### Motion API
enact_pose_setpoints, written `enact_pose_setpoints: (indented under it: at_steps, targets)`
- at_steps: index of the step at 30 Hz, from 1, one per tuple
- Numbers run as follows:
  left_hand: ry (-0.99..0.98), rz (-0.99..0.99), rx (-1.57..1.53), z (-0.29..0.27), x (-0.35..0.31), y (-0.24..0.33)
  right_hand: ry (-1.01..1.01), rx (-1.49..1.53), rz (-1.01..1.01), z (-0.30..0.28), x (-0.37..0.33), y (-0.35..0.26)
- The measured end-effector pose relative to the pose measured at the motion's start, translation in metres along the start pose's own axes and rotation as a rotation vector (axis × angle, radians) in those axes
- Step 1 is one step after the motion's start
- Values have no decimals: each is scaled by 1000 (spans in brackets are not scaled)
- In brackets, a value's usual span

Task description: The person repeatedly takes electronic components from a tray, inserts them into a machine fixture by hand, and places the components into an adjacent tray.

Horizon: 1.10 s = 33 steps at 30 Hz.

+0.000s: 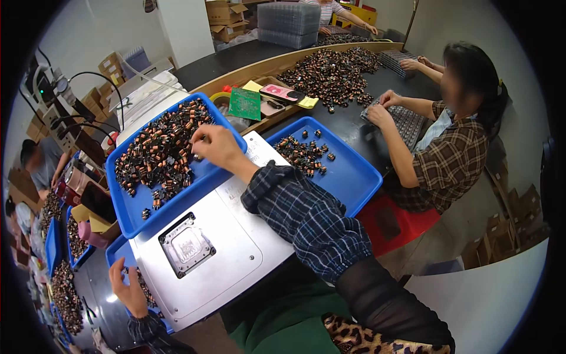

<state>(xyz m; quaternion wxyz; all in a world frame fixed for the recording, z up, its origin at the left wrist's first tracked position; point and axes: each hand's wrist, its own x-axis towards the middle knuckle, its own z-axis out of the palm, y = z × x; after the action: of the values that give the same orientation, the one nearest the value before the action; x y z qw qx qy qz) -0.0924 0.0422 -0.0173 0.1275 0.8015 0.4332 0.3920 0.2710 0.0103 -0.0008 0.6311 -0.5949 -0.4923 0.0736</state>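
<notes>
Right grip (221, 147): fingers curled together above a blue tray (206, 172); whether they pinch a part cannot be told. Copper-and-black coils (156, 153) lie heaped below and left of it. A second tray (349, 183) with fewer coils stands to its right. Left grip (128, 292): fingers spread, just beside a silver metal housing (233, 236) with a square recess (187, 245).

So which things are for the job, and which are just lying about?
Probably for the job:
small black-and-copper coil-like parts by the right hand
blue plastic tray holding them
silver metal panel with square opening

Seemingly lying about:
green rectangular circuit board
yellow paper slip
</notes>
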Motion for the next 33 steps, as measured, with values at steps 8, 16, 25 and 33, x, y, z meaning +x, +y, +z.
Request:
enact_pose_setpoints:
  at_steps: [8, 16, 25, 33]
  targets:
    - [-173, 254, -127, 66, 57, 54, -57, 386, 337, -15, -8, -20]
    - [-255, 330, 119, 74, 56, 77, -370, 642, 318, 5, -30, -36]
    - [-62, 205, -131, 71, 60, 46, -715, 362, 223, 22, -58, -65]
    - [156, 81, -397, 68, 48, 57, -843, -5, -95, 34, -76, -61]
